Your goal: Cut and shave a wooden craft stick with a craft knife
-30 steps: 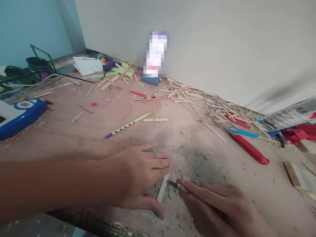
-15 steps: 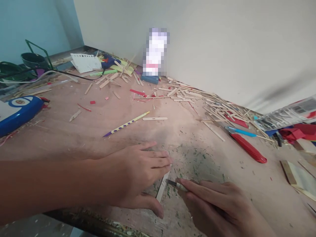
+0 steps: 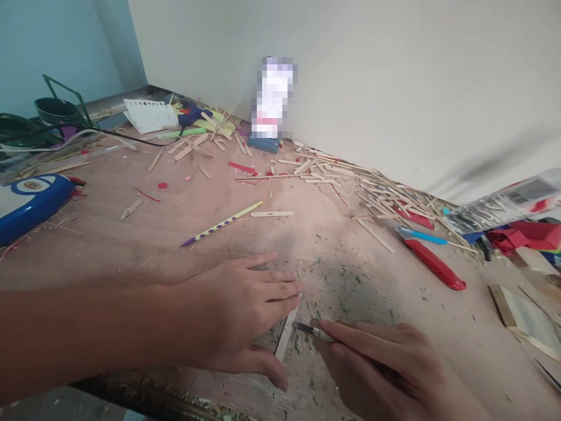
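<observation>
A pale wooden craft stick (image 3: 286, 338) lies slantwise on the worktable. My left hand (image 3: 249, 310) rests flat over its far end with fingers stretched out, pressing it down; the thumb is spread near its lower end. In my closed right hand (image 3: 390, 362) is a craft knife (image 3: 312, 330) with a small metal blade and a light handle, mostly hidden by the fingers. Its blade tip meets the right side of the stick, or is just beside it. Small dark marks are visible on the stick near the tip. Green shavings lie around both hands.
Beyond my hands lie a patterned pencil (image 3: 221, 223) and another craft stick (image 3: 272, 214). A red utility knife (image 3: 433, 264) and a blue cutter (image 3: 421, 235) lie right. Loose sticks (image 3: 390, 196) pile along the wall. A lit phone (image 3: 272, 96) leans there. The table edge (image 3: 144, 397) is near.
The view has shifted slightly. My left hand stays over the stick, and the knife in my right hand remains at its side with barely any movement.
</observation>
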The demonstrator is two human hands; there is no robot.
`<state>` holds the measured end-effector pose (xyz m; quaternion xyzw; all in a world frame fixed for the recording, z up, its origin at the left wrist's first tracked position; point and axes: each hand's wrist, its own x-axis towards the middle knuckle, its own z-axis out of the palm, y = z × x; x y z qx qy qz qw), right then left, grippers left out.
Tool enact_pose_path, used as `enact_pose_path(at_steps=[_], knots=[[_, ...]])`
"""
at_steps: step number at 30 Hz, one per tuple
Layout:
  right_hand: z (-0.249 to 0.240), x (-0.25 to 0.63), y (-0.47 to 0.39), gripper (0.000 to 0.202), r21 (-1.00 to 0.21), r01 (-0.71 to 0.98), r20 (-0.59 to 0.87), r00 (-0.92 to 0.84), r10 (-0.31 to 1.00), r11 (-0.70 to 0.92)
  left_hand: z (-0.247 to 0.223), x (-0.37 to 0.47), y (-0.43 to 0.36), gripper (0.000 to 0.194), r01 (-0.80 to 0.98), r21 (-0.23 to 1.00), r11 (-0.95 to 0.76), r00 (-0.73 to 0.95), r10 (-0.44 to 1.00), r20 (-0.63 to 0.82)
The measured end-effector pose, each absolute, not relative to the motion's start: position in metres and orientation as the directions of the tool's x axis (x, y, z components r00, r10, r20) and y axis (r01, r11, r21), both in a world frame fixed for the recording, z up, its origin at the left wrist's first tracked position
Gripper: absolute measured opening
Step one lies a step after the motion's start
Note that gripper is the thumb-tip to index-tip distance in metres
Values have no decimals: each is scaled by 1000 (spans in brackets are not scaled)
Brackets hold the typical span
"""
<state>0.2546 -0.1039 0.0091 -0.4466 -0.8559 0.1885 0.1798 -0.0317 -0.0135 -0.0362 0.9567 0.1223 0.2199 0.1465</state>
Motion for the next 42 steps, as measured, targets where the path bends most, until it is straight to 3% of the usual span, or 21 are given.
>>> enact_pose_path(at_steps=[14, 27, 37, 42], knots=[[15, 252, -103, 27, -498, 700, 73, -556, 828, 513, -38, -32, -13, 69, 169, 297, -940, 874, 282, 395], [10, 255, -103, 35, -526, 664, 135, -552, 823, 532, -40, -31, -12, 74, 156, 291, -944, 869, 272, 414], [6, 252, -101, 22, -526, 685, 102, -538, 837, 504, -38, -30, -12, 73, 167, 284, -944, 883, 271, 384], [8, 250, -101, 29, -508, 675, 99, -572, 814, 535, -42, -30, -13, 73, 168, 267, -949, 873, 269, 407]])
